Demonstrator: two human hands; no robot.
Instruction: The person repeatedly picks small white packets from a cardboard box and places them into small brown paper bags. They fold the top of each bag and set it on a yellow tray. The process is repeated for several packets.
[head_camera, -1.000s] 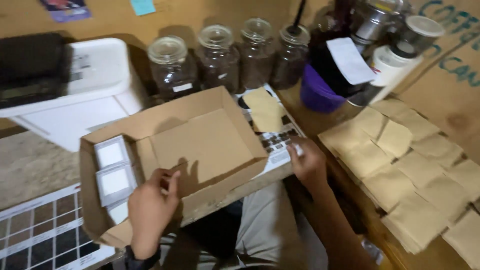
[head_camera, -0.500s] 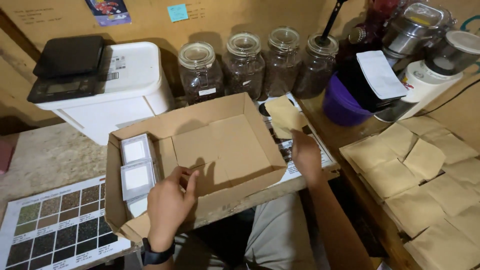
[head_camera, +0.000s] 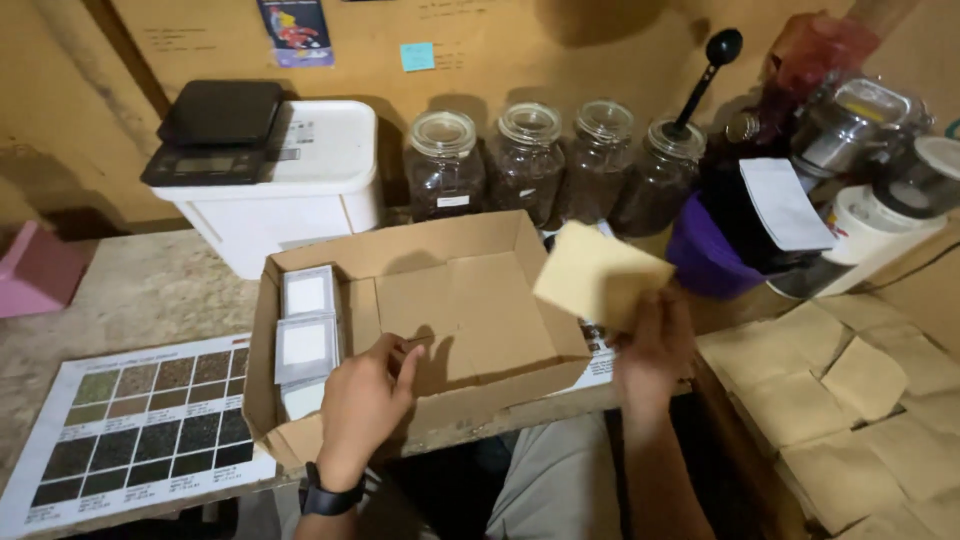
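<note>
An open shallow cardboard box (head_camera: 455, 300) sits at the table's front edge. My left hand (head_camera: 365, 400) rests on its near wall, fingers spread over the rim. Three small white packets (head_camera: 306, 335) stand in a row at the box's left end. My right hand (head_camera: 652, 350) holds up a flat tan paper pouch (head_camera: 600, 275) just right of the box, above its right wall. The rest of the box floor is bare cardboard.
Several coffee-bean jars (head_camera: 560, 165) line the back wall. A white bin (head_camera: 290, 190) carries a black scale (head_camera: 215, 130). A colour chart sheet (head_camera: 130, 420) lies left of the box. Many tan pouches (head_camera: 850, 400) lie at right. A purple tub (head_camera: 705, 255) and canisters (head_camera: 860, 130) stand behind.
My right hand has lifted a tan pouch from the table beside the box into the air. My left hand stays on the box's near wall. The view has shifted upward.
</note>
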